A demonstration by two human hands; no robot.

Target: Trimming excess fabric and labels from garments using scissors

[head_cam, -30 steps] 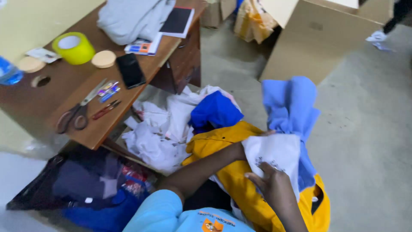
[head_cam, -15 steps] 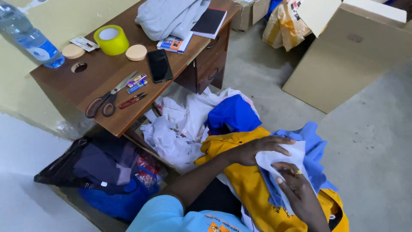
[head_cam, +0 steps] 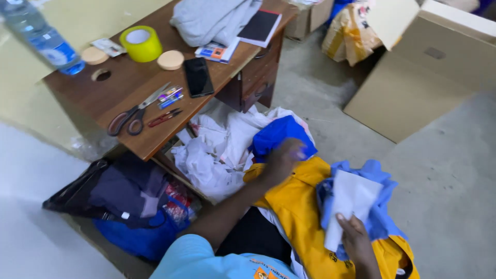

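Observation:
My right hand [head_cam: 354,238] grips the lower end of a folded white cloth [head_cam: 351,199], which lies against a bunched light-blue garment [head_cam: 381,219]. Both rest on a yellow garment [head_cam: 297,206] spread over my lap. My left hand [head_cam: 283,161] is blurred. It reaches out over the yellow garment's far edge to a royal-blue cloth [head_cam: 274,135], and its fingers are unclear. A heap of white cloths [head_cam: 217,155] lies just beyond, under the desk's edge.
A wooden desk [head_cam: 129,85] at the left carries scissors [head_cam: 132,116], a black phone [head_cam: 198,76], a yellow tape roll [head_cam: 140,43], a water bottle [head_cam: 44,39] and a grey garment [head_cam: 212,18]. A dark bag [head_cam: 124,194] lies below it. A large cardboard box [head_cam: 423,88] stands at the right.
My left hand has left the white cloth and moved up-left to the royal-blue cloth. My right hand still holds the white cloth, now more upright. The view has swung toward the desk.

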